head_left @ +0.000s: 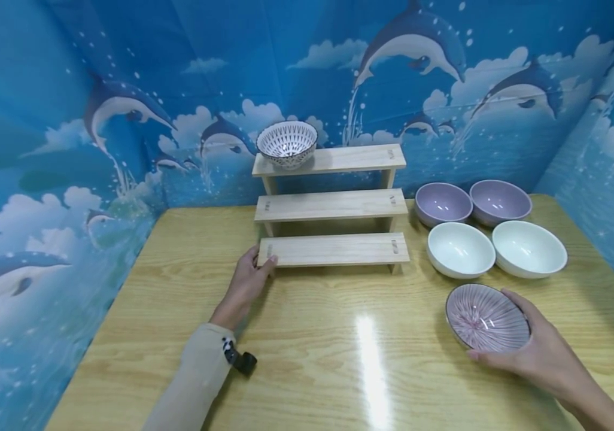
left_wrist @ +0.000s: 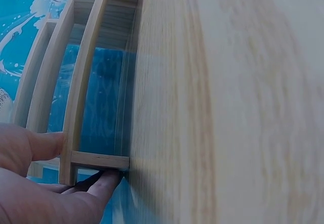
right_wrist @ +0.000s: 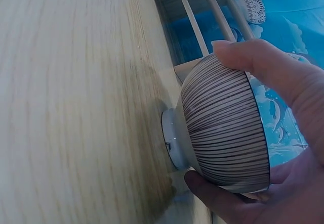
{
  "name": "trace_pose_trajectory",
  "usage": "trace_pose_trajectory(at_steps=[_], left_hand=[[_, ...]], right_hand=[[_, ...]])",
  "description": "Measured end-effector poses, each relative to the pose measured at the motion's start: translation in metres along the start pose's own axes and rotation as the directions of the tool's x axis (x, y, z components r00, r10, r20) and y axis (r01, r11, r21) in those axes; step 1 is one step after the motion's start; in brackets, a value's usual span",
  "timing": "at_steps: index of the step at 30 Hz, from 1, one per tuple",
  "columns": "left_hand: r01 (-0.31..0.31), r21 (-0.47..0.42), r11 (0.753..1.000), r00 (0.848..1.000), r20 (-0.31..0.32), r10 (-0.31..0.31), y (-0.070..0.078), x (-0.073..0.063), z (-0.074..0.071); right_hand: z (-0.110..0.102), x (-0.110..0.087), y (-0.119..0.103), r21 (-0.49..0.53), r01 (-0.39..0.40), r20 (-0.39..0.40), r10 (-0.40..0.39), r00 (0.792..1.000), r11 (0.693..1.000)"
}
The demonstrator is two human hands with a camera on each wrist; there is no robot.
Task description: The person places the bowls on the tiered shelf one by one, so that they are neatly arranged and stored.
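Observation:
My right hand [head_left: 544, 354] grips a striped bowl [head_left: 487, 318] at the right front, its thumb and fingers spread around the side. The bowl's open top faces up, showing reddish and dark lines that spread from its centre. In the right wrist view, the foot of this bowl [right_wrist: 225, 128] is close over the tabletop. With the thumb on top and fingers round the end, my left hand [head_left: 246, 280] holds the lowest step of a three-tier wooden stand [head_left: 334, 250] at its left corner. A black-and-white patterned bowl [head_left: 287, 145] sits on the top tier's left end.
Right of the stand, two purple bowls [head_left: 443, 205] stand at the back, with two pale white bowls [head_left: 460, 250] in front of them. The wood-grain table [head_left: 307, 353] meets a blue dolphin-print backdrop [head_left: 296, 54] behind and on both sides.

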State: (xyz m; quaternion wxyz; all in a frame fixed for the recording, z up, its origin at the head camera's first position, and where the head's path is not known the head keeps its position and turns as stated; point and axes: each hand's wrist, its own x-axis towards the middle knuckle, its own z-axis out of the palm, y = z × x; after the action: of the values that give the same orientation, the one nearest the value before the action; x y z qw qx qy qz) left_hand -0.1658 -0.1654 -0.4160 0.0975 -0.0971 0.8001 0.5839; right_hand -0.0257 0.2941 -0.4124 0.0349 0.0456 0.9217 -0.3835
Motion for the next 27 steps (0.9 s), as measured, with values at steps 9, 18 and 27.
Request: trace_pose_trajectory(at_steps=[9, 18, 27], left_hand=[[-0.010, 0.004, 1.000, 1.000, 0.009, 0.010, -0.001, 0.000, -0.001], [-0.007, 0.018, 1.000, 1.000, 0.006, 0.007, -0.001, 0.001, -0.001], [0.002, 0.010, 1.000, 1.000, 0.004, -0.002, 0.000, 0.000, 0.000]], right_hand=[[-0.004, -0.001, -0.010, -0.004, 0.042, -0.015, -0.042, 0.999, 0.999], [-0.011, 0.001, -0.027, -0.011, 0.092, -0.031, -0.092, 0.995, 0.996], [-0.015, 0.011, -0.048, -0.013, 0.129, -0.033, -0.129, 0.991, 0.992]])
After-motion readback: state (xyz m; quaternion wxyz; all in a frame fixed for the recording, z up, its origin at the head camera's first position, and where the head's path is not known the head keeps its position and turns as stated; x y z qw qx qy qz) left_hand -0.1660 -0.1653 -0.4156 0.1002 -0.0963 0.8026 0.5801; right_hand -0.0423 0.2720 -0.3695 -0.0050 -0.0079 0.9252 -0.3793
